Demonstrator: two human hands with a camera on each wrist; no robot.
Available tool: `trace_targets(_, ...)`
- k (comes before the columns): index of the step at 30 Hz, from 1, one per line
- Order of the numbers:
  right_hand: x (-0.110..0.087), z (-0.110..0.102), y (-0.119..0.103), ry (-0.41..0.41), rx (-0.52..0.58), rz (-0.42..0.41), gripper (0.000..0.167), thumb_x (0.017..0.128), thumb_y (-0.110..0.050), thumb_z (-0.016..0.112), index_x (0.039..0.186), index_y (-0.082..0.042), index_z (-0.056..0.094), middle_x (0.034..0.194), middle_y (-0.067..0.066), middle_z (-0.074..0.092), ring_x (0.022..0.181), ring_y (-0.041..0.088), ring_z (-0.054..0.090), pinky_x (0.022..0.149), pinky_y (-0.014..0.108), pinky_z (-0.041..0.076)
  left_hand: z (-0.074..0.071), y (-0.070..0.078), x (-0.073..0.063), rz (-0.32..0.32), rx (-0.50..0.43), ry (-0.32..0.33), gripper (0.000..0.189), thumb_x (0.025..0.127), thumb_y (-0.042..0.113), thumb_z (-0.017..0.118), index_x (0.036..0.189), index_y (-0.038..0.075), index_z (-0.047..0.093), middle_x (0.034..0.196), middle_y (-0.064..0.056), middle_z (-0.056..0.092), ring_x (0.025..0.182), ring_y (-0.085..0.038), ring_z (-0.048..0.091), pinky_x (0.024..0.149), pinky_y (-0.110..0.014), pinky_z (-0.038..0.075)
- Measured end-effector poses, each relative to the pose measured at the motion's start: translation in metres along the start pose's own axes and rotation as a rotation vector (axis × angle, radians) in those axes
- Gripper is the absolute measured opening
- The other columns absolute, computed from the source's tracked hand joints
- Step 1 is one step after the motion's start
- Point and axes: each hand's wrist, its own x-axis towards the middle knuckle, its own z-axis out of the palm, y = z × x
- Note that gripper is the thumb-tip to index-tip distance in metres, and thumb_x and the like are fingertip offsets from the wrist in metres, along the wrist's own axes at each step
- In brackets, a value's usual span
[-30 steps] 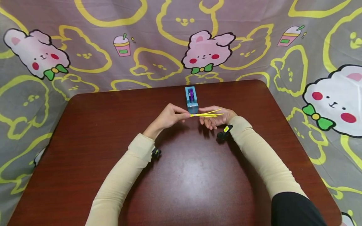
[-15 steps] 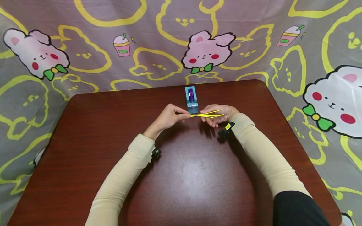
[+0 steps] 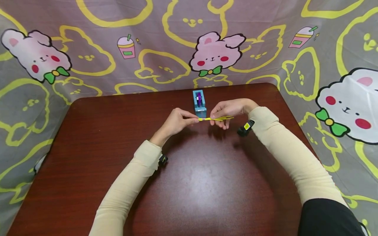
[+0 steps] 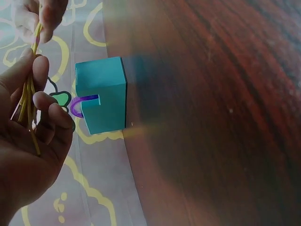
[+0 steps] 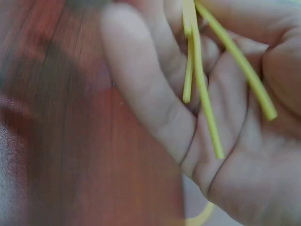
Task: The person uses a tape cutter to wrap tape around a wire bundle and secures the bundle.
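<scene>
A thin bundle of yellow sticks runs level between both hands, with a small purple wrap near its middle. My left hand pinches it between thumb and forefinger; several ends trail into that palm in the left wrist view. From the other side, my right hand pinches the bundle with thumb and fingers. Its remaining fingers are partly bent below. Loose stick ends fan across the right palm in the right wrist view. Just behind the bundle stands a blue tape dispenser with a purple tape roll.
The dark reddish-brown table spreads out in front and to both sides. A patterned cloth with rabbit prints hangs along the back and sides. Small black cameras sit at the left wrist and right wrist.
My right hand has turned from palm-up under the sticks to a pinch on them from above, its wrist shifting right and back. The left hand keeps its hold in place.
</scene>
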Motion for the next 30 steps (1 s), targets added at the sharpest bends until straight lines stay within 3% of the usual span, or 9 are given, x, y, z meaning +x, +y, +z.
trace_targets(4,-0.007,0.011,-0.014,0.115,-0.172,-0.036,0.028,0.107,-0.018,0.051,0.104,0.005,0.066,0.076,0.016,0.062,0.063,0.022,0.059,0.066,0.04,0.057,-0.006,-0.001,0.002,-0.012,0.003,-0.032,0.012,0.088,0.013,0.08,0.096,0.004,0.081,0.085,-0.014,0.075,0.071,-0.031,0.066,0.059,-0.033,0.051)
trace_targets(7,-0.011,0.021,-0.02,0.221,-0.352,-0.096,0.022,0.107,-0.015,0.052,0.097,-0.004,0.069,0.073,0.013,0.061,0.062,0.022,0.057,0.064,0.044,0.056,-0.013,-0.004,0.006,-0.08,-0.021,-0.103,0.021,0.093,0.024,0.075,0.1,0.004,0.08,0.086,-0.018,0.074,0.062,-0.021,0.056,0.055,-0.029,0.044)
trace_targets(10,-0.013,0.031,-0.021,0.334,-0.529,-0.156,0.02,0.106,-0.013,0.053,0.096,-0.008,0.069,0.07,0.009,0.06,0.062,0.02,0.057,0.064,0.043,0.054,-0.021,-0.01,0.012,-0.228,-0.133,-0.194,0.042,0.102,0.04,0.06,0.108,0.002,0.076,0.086,-0.022,0.072,0.057,-0.018,0.051,0.055,-0.032,0.045)
trace_targets(14,-0.014,0.042,-0.014,0.47,-0.698,-0.202,0.014,0.104,-0.012,0.057,0.098,-0.012,0.071,0.07,0.004,0.06,0.063,0.015,0.054,0.064,0.035,0.05,-0.029,-0.023,0.024,-0.471,-0.315,-0.293,0.065,0.105,0.055,0.041,0.118,-0.001,0.07,0.083,-0.014,0.069,0.059,-0.016,0.053,0.06,-0.03,0.049)
trace_targets(17,-0.014,0.049,-0.008,0.543,-0.77,-0.217,0.009,0.101,-0.013,0.062,0.1,-0.013,0.071,0.071,0.002,0.059,0.065,0.013,0.052,0.064,0.032,0.048,-0.03,-0.031,0.031,-0.578,-0.383,-0.378,0.07,0.105,0.058,0.036,0.123,-0.004,0.066,0.084,-0.01,0.068,0.061,-0.016,0.053,0.061,-0.03,0.05)
trace_targets(22,-0.012,0.056,0.002,0.643,-0.848,-0.243,0.01,0.098,-0.014,0.067,0.105,-0.014,0.074,0.076,-0.004,0.063,0.068,0.012,0.055,0.067,0.031,0.049,-0.026,-0.036,0.039,-0.594,-0.43,-0.494,0.071,0.107,0.054,0.035,0.126,-0.008,0.063,0.081,-0.009,0.067,0.057,-0.015,0.053,0.058,-0.029,0.048)
trace_targets(30,-0.012,0.061,0.008,0.706,-0.918,-0.269,0.014,0.098,-0.016,0.068,0.11,-0.015,0.076,0.089,-0.007,0.069,0.076,0.01,0.059,0.074,0.032,0.052,-0.022,-0.033,0.042,-0.596,-0.44,-0.506,0.057,0.108,0.041,0.044,0.121,-0.01,0.065,0.073,-0.006,0.064,0.051,-0.011,0.052,0.052,-0.026,0.049)
